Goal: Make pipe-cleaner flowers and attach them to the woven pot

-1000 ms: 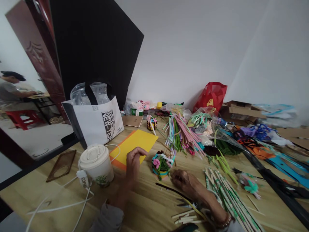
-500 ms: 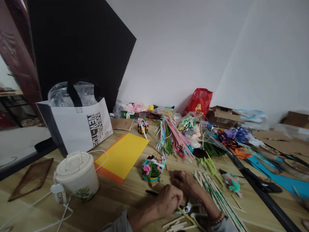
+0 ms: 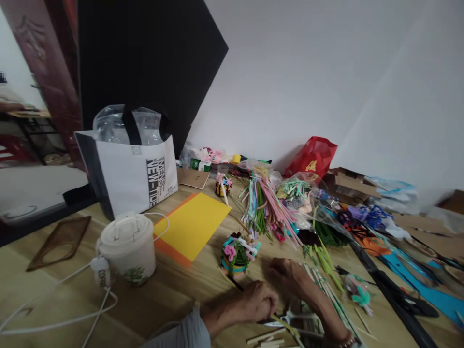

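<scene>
My left hand (image 3: 258,302) is closed in a fist low in the middle of the view. A yellow strip, perhaps a pipe cleaner (image 3: 284,325), runs out of its lower right side. Just ahead and to the right, my right hand (image 3: 286,271) has its fingers curled down near the tabletop; whatever they hold is hidden. Scissors (image 3: 290,316) lie under the wrists, partly covered. Close beyond my left hand stands a small round pot (image 3: 237,253) decorated with pipe-cleaner flowers. A thin dark stick-like piece (image 3: 234,282) lies between pot and hand.
Bundled green and white sticks (image 3: 328,290) lie beside my right forearm, short cut sticks (image 3: 268,337) near the front edge. Behind are loose pipe cleaners (image 3: 268,208) and a red bag (image 3: 311,157). Leftward are yellow paper (image 3: 195,222), a lidded white cup (image 3: 128,246) and a white bag (image 3: 130,179).
The camera view has turned left, so things appear shifted right. My left hand stays closed with the yellow strip; my right hand remains curled, a little farther from the left.
</scene>
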### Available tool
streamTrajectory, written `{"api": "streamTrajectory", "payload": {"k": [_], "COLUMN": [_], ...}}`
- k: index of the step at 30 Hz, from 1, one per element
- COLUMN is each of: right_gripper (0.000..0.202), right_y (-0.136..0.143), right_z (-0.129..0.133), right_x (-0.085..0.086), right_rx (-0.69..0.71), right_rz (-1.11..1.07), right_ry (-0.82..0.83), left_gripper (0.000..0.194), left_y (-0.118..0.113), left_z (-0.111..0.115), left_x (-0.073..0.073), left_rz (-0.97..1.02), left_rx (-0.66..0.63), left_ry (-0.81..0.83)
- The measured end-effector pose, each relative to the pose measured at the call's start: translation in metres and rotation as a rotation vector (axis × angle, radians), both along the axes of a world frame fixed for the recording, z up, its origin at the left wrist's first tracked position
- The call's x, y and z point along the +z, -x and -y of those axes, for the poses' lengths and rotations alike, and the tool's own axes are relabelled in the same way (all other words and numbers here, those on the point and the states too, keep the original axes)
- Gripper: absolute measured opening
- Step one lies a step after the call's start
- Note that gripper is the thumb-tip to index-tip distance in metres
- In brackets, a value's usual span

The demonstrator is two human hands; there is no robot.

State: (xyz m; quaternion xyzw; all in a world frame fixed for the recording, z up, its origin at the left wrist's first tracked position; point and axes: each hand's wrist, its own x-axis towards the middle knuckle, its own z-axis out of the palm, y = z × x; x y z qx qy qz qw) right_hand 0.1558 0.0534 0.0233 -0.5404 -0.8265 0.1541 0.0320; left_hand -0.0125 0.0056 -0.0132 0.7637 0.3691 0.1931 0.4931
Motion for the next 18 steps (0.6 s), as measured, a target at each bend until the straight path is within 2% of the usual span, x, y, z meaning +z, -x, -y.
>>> {"api": "streamTrajectory", "payload": {"k": [3,7,10,13,18], "right_gripper": [0.023,0.027,0.034,0.043,0.050], "right_y": [-0.003,-0.004,0.001,0.011,0.022], "right_z": [-0.010,-0.031,-0.045,-0.053,-0.062], "right_x": [-0.002,-0.007,-0.011,-0.014,-0.020], "right_rx": [0.046,0.058,0.141,0.240,0.240], "right_rz": [0.032,0.024,-0.076,-0.129,-0.089], "right_ry": [-0.044,-0.136,-0.247,-0.291,-0.323], "left_gripper": [0.022,0.020,0.019,0.024,0.025], "left_y": [0.001,0.002,0.003,0.004,0.001], "left_z": [-0.003,-0.004,-0.005,-0.006,-0.009], "left_x": [-0.007,-0.009,-0.009,-0.013,-0.023], "left_rz": [0.027,0.078,0.120,0.162,0.182], "left_rx": [-0.015,0.001,0.055,0.083,0.095], "left_ry": [-0.004,0.011,0.082,0.171,0.237]}}
